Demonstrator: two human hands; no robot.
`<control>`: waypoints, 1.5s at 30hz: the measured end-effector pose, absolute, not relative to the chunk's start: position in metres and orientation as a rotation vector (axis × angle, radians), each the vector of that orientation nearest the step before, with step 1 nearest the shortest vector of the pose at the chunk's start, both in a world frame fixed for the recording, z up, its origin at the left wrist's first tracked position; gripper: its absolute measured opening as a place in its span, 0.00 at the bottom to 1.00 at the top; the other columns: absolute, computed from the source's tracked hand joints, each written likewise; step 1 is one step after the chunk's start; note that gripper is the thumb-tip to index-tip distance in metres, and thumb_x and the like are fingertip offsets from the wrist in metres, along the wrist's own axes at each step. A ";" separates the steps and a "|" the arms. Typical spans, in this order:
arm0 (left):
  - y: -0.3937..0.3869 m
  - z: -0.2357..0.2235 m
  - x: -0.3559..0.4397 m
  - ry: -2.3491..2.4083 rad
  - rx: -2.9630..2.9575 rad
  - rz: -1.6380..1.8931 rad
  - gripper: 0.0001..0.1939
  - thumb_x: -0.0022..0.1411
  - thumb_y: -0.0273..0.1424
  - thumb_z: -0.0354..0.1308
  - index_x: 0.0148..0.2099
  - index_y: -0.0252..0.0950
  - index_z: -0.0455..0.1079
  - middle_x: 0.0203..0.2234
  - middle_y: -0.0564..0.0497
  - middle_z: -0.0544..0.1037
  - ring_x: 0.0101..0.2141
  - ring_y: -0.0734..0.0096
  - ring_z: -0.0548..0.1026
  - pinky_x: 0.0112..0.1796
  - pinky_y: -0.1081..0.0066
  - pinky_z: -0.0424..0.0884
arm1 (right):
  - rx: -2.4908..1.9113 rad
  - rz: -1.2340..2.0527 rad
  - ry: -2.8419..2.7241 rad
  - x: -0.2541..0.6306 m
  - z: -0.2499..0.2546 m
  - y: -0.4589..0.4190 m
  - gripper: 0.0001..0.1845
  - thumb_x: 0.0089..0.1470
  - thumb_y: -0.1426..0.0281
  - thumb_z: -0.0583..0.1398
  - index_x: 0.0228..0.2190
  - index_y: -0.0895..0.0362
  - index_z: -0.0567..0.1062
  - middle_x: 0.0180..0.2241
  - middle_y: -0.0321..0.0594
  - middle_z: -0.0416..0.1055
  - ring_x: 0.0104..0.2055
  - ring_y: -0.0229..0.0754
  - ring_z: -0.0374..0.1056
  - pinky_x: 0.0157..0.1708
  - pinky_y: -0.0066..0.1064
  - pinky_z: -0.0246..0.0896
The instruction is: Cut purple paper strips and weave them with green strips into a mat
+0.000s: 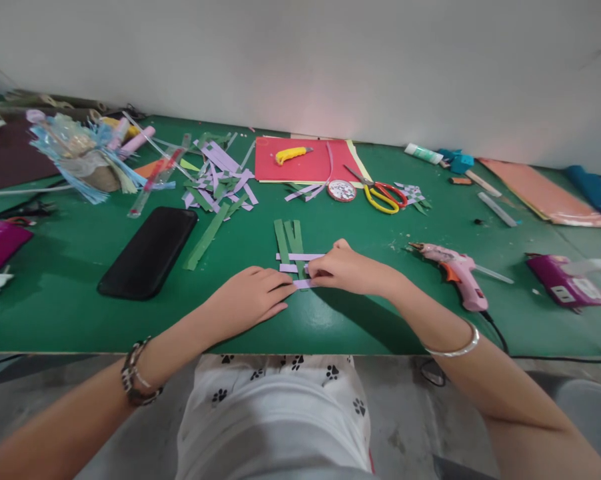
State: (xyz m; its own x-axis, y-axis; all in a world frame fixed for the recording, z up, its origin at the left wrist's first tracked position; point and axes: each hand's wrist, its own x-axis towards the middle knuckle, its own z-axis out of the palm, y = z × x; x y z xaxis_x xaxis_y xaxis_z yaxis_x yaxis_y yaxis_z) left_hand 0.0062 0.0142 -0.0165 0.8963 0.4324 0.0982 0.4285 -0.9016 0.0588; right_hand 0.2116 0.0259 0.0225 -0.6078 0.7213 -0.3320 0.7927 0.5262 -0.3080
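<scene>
Green paper strips (293, 239) stand lengthwise on the table in front of me, crossed by several lilac paper strips (300, 257) in a loose weave. My left hand (253, 297) lies flat with its fingers stretched out, the fingertips at the left end of the lowest lilac strip (303, 285). On the right side of the weave, my right hand (348, 268) has its fingers curled and pinched together over the lilac strips. Its fingertips hide part of the strips, and a lilac strip end shows at the pinch.
A black phone (150, 253) lies left, near a pile of cut strips (220, 173). Behind are red paper (270, 160), a yellow cutter (291, 155), scissors (380, 193) and a round dish (341, 191). A pink glue gun (455, 267) with a cord lies right.
</scene>
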 end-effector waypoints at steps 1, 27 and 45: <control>0.013 -0.018 0.002 0.670 3.026 0.184 0.14 0.64 0.30 0.44 0.49 0.36 0.66 0.44 0.46 0.72 0.42 0.65 0.70 0.41 0.65 0.66 | 1.301 -0.632 2.599 0.211 0.023 0.025 0.12 0.55 0.68 0.54 0.21 0.59 0.66 0.17 0.27 0.60 0.19 0.29 0.48 0.35 0.30 0.36; 0.015 -0.025 -0.009 0.541 2.987 0.414 0.16 0.63 0.28 0.43 0.49 0.32 0.67 0.45 0.43 0.72 0.43 0.63 0.71 0.41 0.63 0.69 | 1.393 -0.594 2.936 0.212 0.000 0.014 0.07 0.49 0.69 0.60 0.33 0.56 0.67 0.37 0.37 0.68 0.41 0.39 0.61 0.39 0.30 0.41; 0.014 -0.026 -0.007 0.564 2.993 0.430 0.16 0.63 0.28 0.43 0.48 0.33 0.67 0.44 0.44 0.73 0.42 0.64 0.71 0.41 0.63 0.69 | 1.480 -0.610 2.887 0.206 0.003 0.005 0.07 0.49 0.76 0.58 0.33 0.56 0.67 0.35 0.36 0.72 0.38 0.39 0.65 0.38 0.33 0.39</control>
